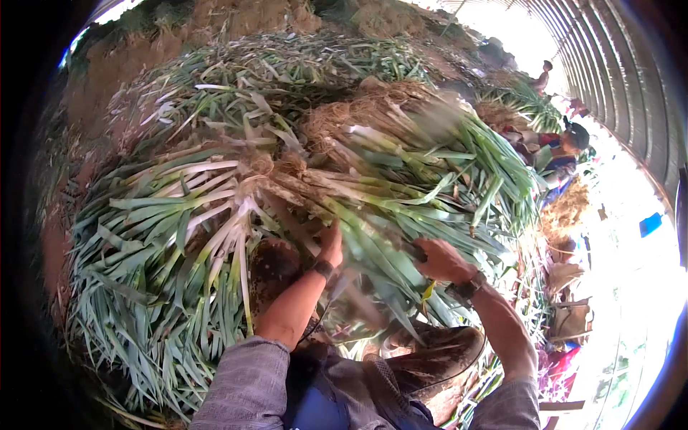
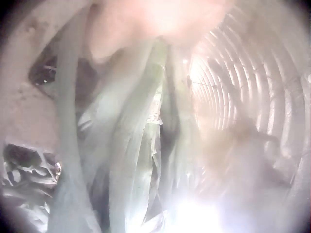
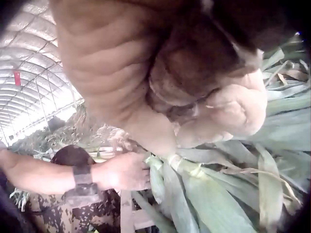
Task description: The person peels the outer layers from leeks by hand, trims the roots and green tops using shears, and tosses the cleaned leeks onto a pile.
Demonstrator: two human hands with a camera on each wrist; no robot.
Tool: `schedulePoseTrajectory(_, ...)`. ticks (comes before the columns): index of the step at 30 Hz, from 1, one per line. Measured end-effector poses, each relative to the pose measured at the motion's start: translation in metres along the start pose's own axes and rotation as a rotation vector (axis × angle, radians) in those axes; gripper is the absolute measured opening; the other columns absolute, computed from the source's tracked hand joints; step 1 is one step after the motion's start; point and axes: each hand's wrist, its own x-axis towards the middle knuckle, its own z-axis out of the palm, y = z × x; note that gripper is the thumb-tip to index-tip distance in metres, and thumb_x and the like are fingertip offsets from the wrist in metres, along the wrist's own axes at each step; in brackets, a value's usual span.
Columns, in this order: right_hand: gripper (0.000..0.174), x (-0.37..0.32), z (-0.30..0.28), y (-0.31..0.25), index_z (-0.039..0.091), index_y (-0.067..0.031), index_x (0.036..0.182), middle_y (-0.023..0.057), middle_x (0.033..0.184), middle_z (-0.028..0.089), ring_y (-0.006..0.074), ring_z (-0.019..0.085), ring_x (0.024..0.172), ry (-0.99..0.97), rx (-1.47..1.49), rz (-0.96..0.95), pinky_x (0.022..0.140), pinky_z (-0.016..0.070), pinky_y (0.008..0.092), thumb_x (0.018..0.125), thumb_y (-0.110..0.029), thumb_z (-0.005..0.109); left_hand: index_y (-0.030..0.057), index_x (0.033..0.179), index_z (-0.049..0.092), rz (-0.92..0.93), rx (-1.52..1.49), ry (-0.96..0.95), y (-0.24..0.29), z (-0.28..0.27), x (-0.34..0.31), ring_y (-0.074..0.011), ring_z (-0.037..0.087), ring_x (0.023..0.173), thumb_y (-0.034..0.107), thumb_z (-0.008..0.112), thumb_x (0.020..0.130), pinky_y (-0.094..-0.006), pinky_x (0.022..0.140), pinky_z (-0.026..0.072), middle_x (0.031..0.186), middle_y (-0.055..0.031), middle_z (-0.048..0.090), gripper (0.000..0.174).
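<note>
My left hand (image 1: pixel 331 245) holds green-leaved leeks (image 1: pixel 365 244) near their pale stalks. In the left wrist view that hand (image 2: pixel 155 24) is blurred at the top, with long leaves (image 2: pixel 131 160) hanging below it. To its right, my right hand (image 1: pixel 446 261) curls round a dark handle-like object (image 1: pixel 416 251), whose full shape is unclear. The right wrist view shows the curled fingers of my right hand (image 3: pixel 160 92) round the dark object (image 3: pixel 187 68); the thumb side lies by the leek stalks (image 3: pixel 180 165), beside my left hand (image 3: pixel 125 171).
Piled leeks with brown roots (image 1: pixel 337 129) surround my legs, more leaves lying at the left (image 1: pixel 129 287). A seated person (image 1: pixel 566 154) is at the right, another (image 1: pixel 545 75) farther back. The ribbed wall (image 1: pixel 616 64) curves along the right; a blue object (image 1: pixel 651 224) is near it.
</note>
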Motion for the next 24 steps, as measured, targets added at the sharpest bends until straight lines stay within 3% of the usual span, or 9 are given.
schedulePoseTrajectory(2, 0.031, -0.021, 0.006, 0.003, 0.063, -0.0086, 0.106, 0.0192, 0.081, 0.066, 0.0391, 0.063, 0.077, -0.007, -0.063, -0.023, 0.069, 0.049, 0.0472, 0.075, -0.016, 0.061, 0.0048, 0.145, 0.033, 0.201, 0.113, 0.195, -0.014, 0.007, 0.011, -0.0276, 0.05, 0.119, 0.045, 0.055, 0.096, -0.0399, 0.101, 0.0385, 0.138, -0.0121, 0.048, 0.067)
schedulePoseTrajectory(4, 0.029, -0.042, 0.0, 0.004, 0.064, -0.0058, 0.102, 0.017, 0.076, 0.065, 0.0383, 0.063, 0.073, 0.063, -0.004, -0.017, 0.066, 0.048, 0.046, 0.08, -0.025, 0.066, -0.0006, 0.138, 0.043, 0.33, 0.237, 0.291, 0.026, 0.026, -0.043, -0.0299, 0.052, 0.121, 0.041, 0.058, 0.095, -0.0391, 0.101, 0.0407, 0.137, -0.0167, 0.052, 0.061)
schedulePoseTrajectory(7, 0.029, -0.073, -0.017, 0.001, 0.065, -0.0064, 0.104, 0.0177, 0.077, 0.065, 0.0368, 0.063, 0.072, 0.059, 0.091, 0.197, 0.066, 0.0482, 0.045, 0.079, -0.022, 0.067, -0.0052, 0.132, 0.049, 0.437, 0.181, 0.244, 0.068, 0.029, -0.053, -0.0291, 0.054, 0.117, 0.041, 0.056, 0.096, -0.039, 0.099, 0.0416, 0.132, -0.021, 0.054, 0.058)
schedulePoseTrajectory(9, 0.032, -0.088, 0.001, 0.04, 0.064, -0.0062, 0.107, 0.0177, 0.076, 0.064, 0.0359, 0.063, 0.072, 0.144, 0.079, 0.137, 0.065, 0.0481, 0.0438, 0.077, -0.017, 0.068, -0.0051, 0.13, 0.049, 0.555, 0.185, 0.243, 0.115, 0.039, -0.071, -0.0286, 0.054, 0.116, 0.041, 0.056, 0.097, -0.039, 0.099, 0.0414, 0.131, -0.0224, 0.054, 0.058)
schedulePoseTrajectory(12, 0.026, -0.104, -0.006, 0.036, 0.066, -0.0082, 0.102, 0.0178, 0.08, 0.066, 0.0381, 0.064, 0.077, 0.207, 0.15, 0.154, 0.068, 0.0488, 0.0463, 0.079, -0.02, 0.066, -0.0021, 0.127, 0.051, 0.702, 0.111, 0.203, 0.182, 0.066, -0.09, -0.0248, 0.058, 0.107, 0.043, 0.058, 0.096, -0.0362, 0.093, 0.0466, 0.122, -0.0199, 0.059, 0.055)
schedulePoseTrajectory(16, 0.025, -0.117, 0.005, 0.051, 0.064, -0.0065, 0.1, 0.0184, 0.076, 0.063, 0.037, 0.061, 0.072, 0.247, 0.215, 0.171, 0.065, 0.0469, 0.0449, 0.077, -0.016, 0.064, 0.0058, 0.11, 0.055, 0.643, -0.025, -0.256, 0.27, 0.098, -0.126, -0.0171, 0.065, 0.073, 0.042, 0.06, 0.095, -0.032, 0.063, 0.0569, 0.09, -0.0081, 0.065, 0.04)
schedulePoseTrajectory(19, 0.025, -0.127, 0.009, 0.058, 0.064, -0.005, 0.1, 0.0194, 0.077, 0.064, 0.037, 0.062, 0.072, 0.327, 0.281, 0.155, 0.066, 0.047, 0.0448, 0.078, -0.016, 0.065, 0.0075, 0.106, 0.057, 0.811, 0.05, -0.42, 0.315, 0.12, -0.145, -0.0181, 0.066, 0.07, 0.05, 0.06, 0.093, -0.033, 0.061, 0.0578, 0.087, -0.0076, 0.065, 0.044)
schedulePoseTrajectory(22, 0.029, -0.129, 0.016, 0.071, 0.064, -0.0057, 0.102, 0.0202, 0.079, 0.065, 0.0374, 0.063, 0.073, 0.384, 0.3, 0.154, 0.066, 0.0475, 0.0462, 0.078, -0.021, 0.068, 0.0069, 0.107, 0.058, 0.653, 0.251, -0.509, 0.297, 0.121, -0.124, -0.0175, 0.065, 0.074, 0.057, 0.057, 0.092, -0.0334, 0.064, 0.0564, 0.086, -0.0056, 0.064, 0.052)
schedulePoseTrajectory(24, 0.027, -0.128, 0.018, 0.066, 0.063, -0.0073, 0.101, 0.0187, 0.079, 0.065, 0.0376, 0.064, 0.075, 0.418, 0.229, 0.186, 0.066, 0.0484, 0.0471, 0.078, -0.021, 0.068, 0.0104, 0.106, 0.061, 0.587, 0.353, -0.436, 0.229, 0.112, -0.08, -0.0131, 0.057, 0.074, 0.07, 0.051, 0.089, -0.0321, 0.066, 0.0512, 0.081, 0.0004, 0.058, 0.063)
